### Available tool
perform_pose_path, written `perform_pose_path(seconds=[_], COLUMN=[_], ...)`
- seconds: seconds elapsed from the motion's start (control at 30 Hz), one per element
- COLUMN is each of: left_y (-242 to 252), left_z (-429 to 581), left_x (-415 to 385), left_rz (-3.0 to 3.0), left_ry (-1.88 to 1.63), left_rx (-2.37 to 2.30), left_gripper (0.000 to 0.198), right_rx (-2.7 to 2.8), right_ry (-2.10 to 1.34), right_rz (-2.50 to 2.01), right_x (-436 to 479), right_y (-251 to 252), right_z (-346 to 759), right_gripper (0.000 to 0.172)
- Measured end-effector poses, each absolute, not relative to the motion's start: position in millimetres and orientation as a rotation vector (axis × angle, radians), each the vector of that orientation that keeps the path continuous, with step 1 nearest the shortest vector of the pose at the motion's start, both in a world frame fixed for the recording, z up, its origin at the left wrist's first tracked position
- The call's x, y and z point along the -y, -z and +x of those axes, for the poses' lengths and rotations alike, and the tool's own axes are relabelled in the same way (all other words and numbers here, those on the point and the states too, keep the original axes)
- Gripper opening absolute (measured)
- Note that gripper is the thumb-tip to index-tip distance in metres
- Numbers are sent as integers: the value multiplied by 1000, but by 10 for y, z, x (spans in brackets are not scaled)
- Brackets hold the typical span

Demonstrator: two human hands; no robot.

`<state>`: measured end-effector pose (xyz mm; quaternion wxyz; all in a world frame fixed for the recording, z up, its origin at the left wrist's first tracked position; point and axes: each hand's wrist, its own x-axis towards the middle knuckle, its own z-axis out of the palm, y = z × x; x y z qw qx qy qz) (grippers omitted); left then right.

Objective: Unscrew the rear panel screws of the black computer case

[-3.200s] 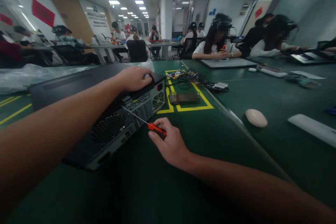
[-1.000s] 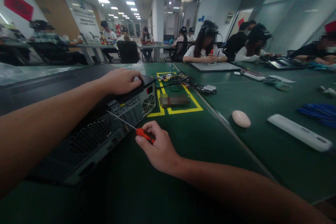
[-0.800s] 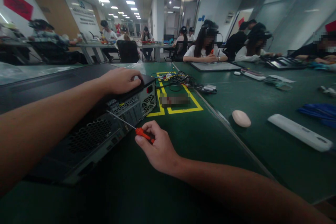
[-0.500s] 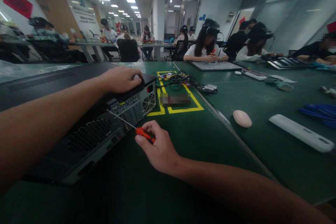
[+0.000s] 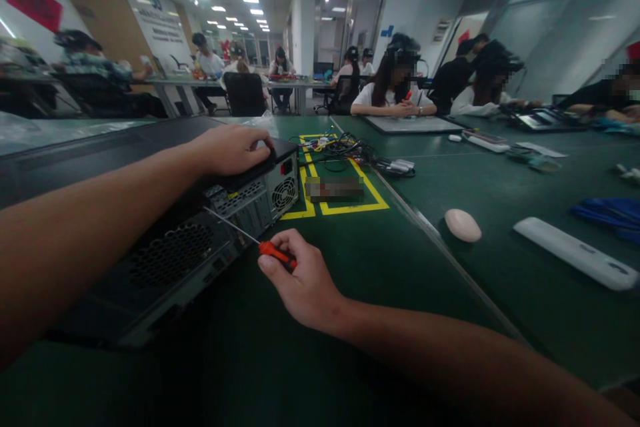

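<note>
A black and grey computer case lies on the green table, its rear side with vents, slots and a round fan grille turned toward me. My left hand rests on top of the case near its far corner, thumb and index finger bent apart with a gap between them; its other fingers are partly hidden. In my right hand is a screwdriver with an orange and black handle, gripped between thumb and fingers. Its thin metal shaft points at the back of the case. Where the tip meets the case is too dark to make out.
Behind the case lie a tangle of cables and a blurred-out block inside yellow tape. Rightward are a pale oval object, a long white object and a blue bundle. Several people work at tables beyond.
Almost nothing differs. The view has shifted very slightly; both hands, the screwdriver and the computer case keep their places.
</note>
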<state>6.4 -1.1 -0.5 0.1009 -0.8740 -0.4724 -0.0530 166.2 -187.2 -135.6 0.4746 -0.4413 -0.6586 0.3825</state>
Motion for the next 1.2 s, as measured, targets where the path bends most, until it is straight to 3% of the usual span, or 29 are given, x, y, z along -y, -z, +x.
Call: perform_pose_path(seconds=[0.5,0.63,0.77,0.93,1.2], left_y=[10,21,26,18,-6], left_z=[51,48,48,50,75], left_x=[-11,-21,-23,-13,28], left_rz=[-2583,-2586,-2593,-2592,-2591], left_ry=[157,190,192,180,166], left_rx=[1380,1384,1387,1373,1402], left_gripper=[56,55,54,53,55], right_rx=[1639,1592,1554,1556,1583], right_ry=[-908,-952,-992,-981,-991], right_rz=[-987,-991,-1059,-1037,-1029], right_x=[1864,1879,1883,1861,1851], right_y=[1360,1347,1351,1368,1367], right_z=[1672,1662,1648,1636,1654], right_gripper=[24,19,26,16,13])
